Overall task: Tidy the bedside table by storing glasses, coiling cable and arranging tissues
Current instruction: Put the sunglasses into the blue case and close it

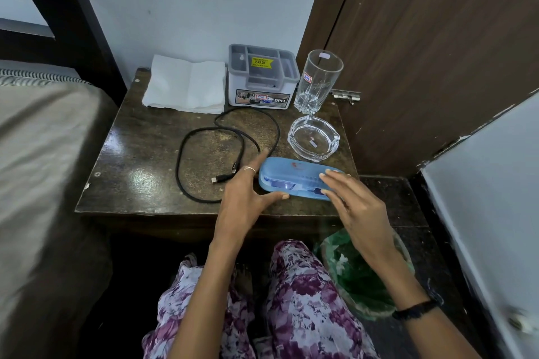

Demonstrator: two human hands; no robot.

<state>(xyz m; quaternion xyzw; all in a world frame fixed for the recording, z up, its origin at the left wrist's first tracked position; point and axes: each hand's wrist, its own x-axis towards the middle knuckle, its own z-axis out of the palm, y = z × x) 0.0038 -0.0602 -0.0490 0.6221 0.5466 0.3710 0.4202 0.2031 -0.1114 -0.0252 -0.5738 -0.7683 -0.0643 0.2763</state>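
Observation:
A blue glasses case point(294, 176) lies near the front right edge of the dark bedside table point(140, 160), its lid slightly ajar with something dark-blue showing inside. My left hand point(248, 192) lies at the case's left end, fingers straight, thumb along its front edge. My right hand point(353, 201) rests its straight fingers on the lid at the right end. A black cable point(186, 143) sprawls in loose loops in the middle of the table. A stack of white tissues point(186, 86) sits at the back left.
A grey-and-white organiser box point(262, 81) stands at the back, a tall drinking glass point(318, 81) to its right and a glass ashtray point(313, 137) in front of that. A bed point(43, 154) is on the left, a green-lined bin point(361, 271) on the floor to the right.

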